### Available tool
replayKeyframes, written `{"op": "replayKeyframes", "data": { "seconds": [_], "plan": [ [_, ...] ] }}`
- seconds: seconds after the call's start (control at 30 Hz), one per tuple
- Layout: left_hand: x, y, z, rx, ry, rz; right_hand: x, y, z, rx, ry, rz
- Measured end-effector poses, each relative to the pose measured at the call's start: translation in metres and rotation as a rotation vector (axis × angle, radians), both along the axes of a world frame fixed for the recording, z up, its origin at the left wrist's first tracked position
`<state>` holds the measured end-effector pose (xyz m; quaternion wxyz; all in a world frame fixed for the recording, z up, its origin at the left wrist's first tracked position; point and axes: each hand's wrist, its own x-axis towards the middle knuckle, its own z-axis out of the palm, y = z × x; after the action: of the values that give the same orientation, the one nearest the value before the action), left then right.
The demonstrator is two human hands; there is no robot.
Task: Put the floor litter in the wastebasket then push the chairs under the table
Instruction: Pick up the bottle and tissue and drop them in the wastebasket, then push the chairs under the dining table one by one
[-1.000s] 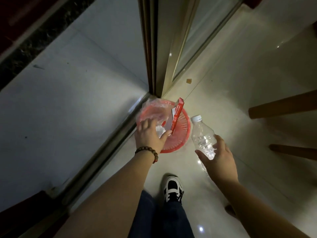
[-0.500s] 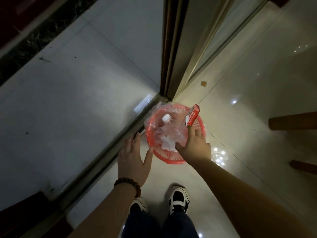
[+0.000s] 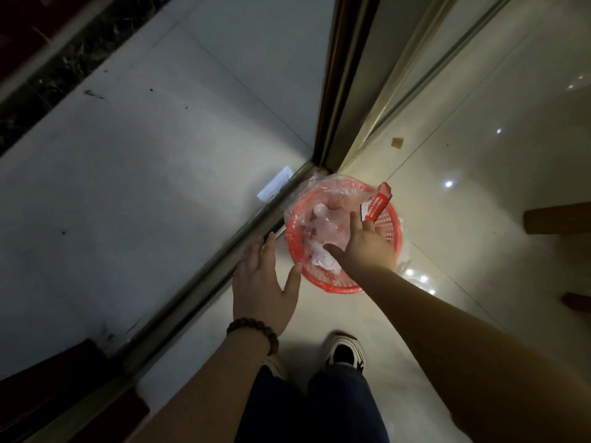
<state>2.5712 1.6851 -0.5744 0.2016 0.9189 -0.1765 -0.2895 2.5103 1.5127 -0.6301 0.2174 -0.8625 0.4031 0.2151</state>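
While the right hand (image 3: pixel 367 247) spreads loose over the wastebasket (image 3: pixel 323 279), holding nothing, the plastic bottle (image 3: pixel 326 225) beneath its fingers looks light, slick and crushable; the left hand (image 3: pixel 262 286) hovers relaxed.

So looking down here, there's a red wastebasket (image 3: pixel 323 276) with a clear plastic liner (image 3: pixel 315 187) sitting on the shiny tile floor (image 3: pixel 463 251), tucked right into the corner where the sliding door track (image 3: pixel 198 282) meets the metal door frame (image 3: pixel 339 91). Inside it you can make out a clear plastic bottle (image 3: pixel 323 219) and some crumpled white paper (image 3: pixel 319 260), and a red carton (image 3: pixel 379 203) pokes up over the far rim. The right hand (image 3: pixel 367 247) is reaching in over the basket with fingers spread, not gripping anything. The left hand (image 3: pixel 263 286) hovers flat and spread just beside the basket's near-left rim, beaded bracelet (image 3: pixel 252 330) on the wrist. A small tan scrap (image 3: pixel 397 142) lies on the floor further off, and a wooden chair leg (image 3: pixel 556 217) shows at the right edge.
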Motion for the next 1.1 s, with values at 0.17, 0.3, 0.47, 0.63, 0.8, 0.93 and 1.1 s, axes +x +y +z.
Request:
{"op": "replayKeyframes", "data": {
  "seconds": [0.17,0.3,0.47,0.63,0.8,0.93,1.1],
  "plan": [
    [-0.004,-0.014,0.06,-0.056,-0.026,-0.009,-0.022,-0.005,0.076,-0.016,-0.168,0.023],
    [-0.003,-0.029,0.129,-0.077,-0.074,-0.033,-0.039,-0.008,0.16,-0.046,-0.239,-0.002],
    [-0.013,-0.036,0.24,-0.105,-0.093,-0.061,-0.061,-0.007,0.281,-0.091,-0.277,-0.055],
    [-0.038,-0.04,0.344,-0.18,-0.148,-0.116,-0.091,0.006,0.396,-0.143,-0.327,-0.133],
    [-0.063,-0.03,0.412,-0.219,-0.189,-0.245,-0.127,0.027,0.478,-0.19,-0.346,-0.204],
    [-0.075,-0.027,0.441,-0.236,-0.203,-0.36,-0.154,0.041,0.512,-0.241,-0.37,-0.324],
    [-0.093,-0.037,0.46,-0.253,-0.199,-0.552,-0.196,0.064,0.531,-0.296,-0.367,-0.534]
  ]
}}
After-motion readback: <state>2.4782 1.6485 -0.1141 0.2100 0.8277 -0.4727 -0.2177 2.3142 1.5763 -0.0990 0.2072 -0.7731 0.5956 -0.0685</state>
